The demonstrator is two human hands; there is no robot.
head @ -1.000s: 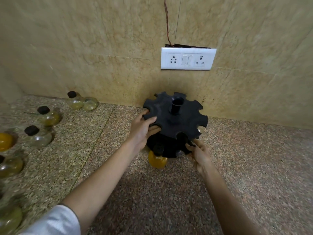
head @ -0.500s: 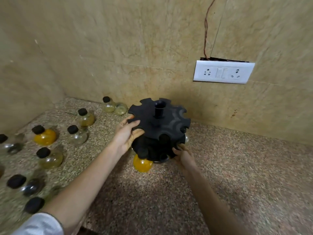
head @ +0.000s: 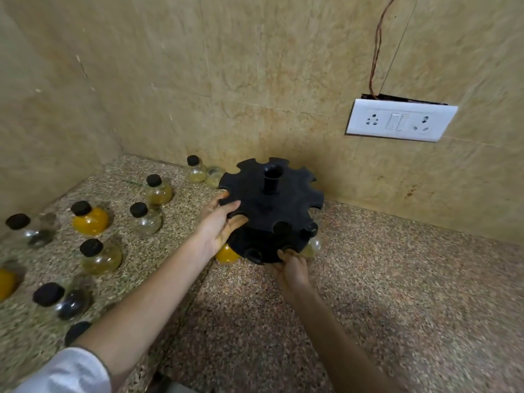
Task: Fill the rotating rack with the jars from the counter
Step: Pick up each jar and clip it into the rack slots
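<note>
head cam | worn on the person's head (wide-angle, sole view) | faces forward and down over the counter (head: 397,293) toward the wall corner (head: 120,123) | near: rack (head: 269,211) within reach of left hand (head: 218,225) and right hand (head: 292,269), forearms enter at bottom edge

Beige tiled walls (head: 255,66) met in a corner, speckled granite surface (head: 397,293) below, white socket plate (head: 399,120) on the wall with a brown wire (head: 376,52) running up.
</note>
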